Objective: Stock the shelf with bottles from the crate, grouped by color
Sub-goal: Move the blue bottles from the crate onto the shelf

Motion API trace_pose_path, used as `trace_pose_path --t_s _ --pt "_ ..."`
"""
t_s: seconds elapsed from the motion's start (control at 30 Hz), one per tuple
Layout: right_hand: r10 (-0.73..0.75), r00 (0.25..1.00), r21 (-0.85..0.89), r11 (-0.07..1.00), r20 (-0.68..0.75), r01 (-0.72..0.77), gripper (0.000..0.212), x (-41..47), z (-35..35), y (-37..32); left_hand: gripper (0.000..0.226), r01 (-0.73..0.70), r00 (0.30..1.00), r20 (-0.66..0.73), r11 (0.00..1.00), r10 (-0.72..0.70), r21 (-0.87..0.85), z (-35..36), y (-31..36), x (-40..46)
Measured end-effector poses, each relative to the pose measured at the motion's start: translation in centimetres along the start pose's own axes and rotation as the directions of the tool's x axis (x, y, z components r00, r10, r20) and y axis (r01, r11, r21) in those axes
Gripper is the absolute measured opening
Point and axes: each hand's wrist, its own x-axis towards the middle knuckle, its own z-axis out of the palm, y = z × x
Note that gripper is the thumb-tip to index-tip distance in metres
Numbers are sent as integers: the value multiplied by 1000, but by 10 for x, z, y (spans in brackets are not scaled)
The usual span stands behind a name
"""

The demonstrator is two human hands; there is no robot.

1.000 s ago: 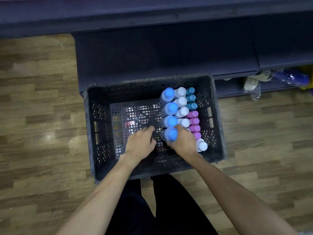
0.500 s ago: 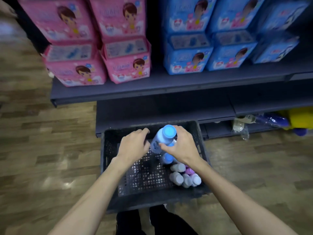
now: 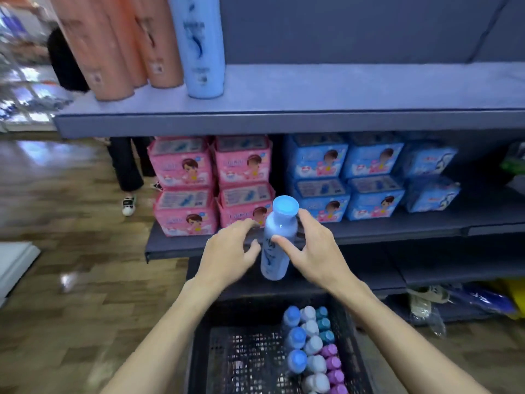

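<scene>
One pale blue plastic bottle with blue cap (image 3: pixel 277 240) pinched in my right hand (image 3: pixel 311 251); left hand (image 3: pixel 230 251) open beside it; loose grip, may drop into black crate (image 3: pixel 204 351).

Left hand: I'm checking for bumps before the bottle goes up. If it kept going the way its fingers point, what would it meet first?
Probably the blue bottle that the right hand holds: the left hand points right at it, fingertips very close. Depth is unclear.
</scene>
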Motion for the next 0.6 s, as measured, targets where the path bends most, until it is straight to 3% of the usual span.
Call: trace_pose_path --t_s 0.43,0.6 --pt "-301 943 48 949 -145 310 36 76 -99 -142 25 -194 925 -328 981 190 19 -158 55 56" --pt "-354 915 87 923 -192 375 41 106 -141 -192 31 -220 877 -401 963 264 153 -202 71 73"
